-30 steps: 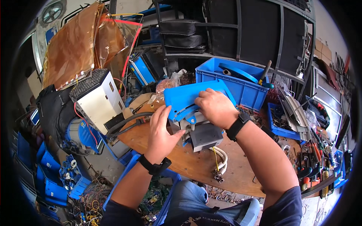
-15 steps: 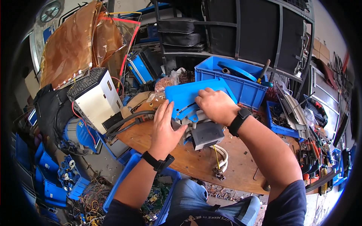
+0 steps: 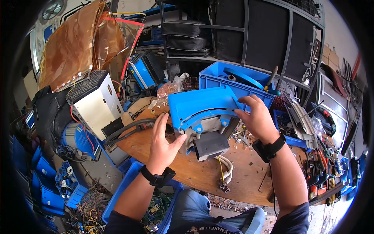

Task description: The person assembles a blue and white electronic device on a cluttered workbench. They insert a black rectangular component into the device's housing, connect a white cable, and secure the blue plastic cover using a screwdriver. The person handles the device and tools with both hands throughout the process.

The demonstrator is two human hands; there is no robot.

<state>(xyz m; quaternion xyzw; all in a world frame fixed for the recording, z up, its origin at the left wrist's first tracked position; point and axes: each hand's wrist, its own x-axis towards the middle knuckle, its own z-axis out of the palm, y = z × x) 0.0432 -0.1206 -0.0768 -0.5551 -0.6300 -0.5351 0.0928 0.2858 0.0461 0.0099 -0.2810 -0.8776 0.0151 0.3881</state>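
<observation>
Bare left hand (image 3: pixel 160 150): fingers spread, beside smooth, blue, curve-slotted housing (image 3: pixel 200 102) | bare right hand (image 3: pixel 258 120): at its right edge, grip unclear | even two-sided support seems best

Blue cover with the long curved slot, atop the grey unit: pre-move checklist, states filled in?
1. Right hand at the right end of the blue slotted cover: ok.
2. Right-hand grip firm: cannot tell.
3. Open left hand touching the cover's left end: cannot tell.
4. Both hands clear of the dark grey box below the cover: ok.
5. White bundled cable clear of both hands: ok.
6. Brown wooden tabletop free of small loose parts: not ok, scattered right of the unit.
</observation>
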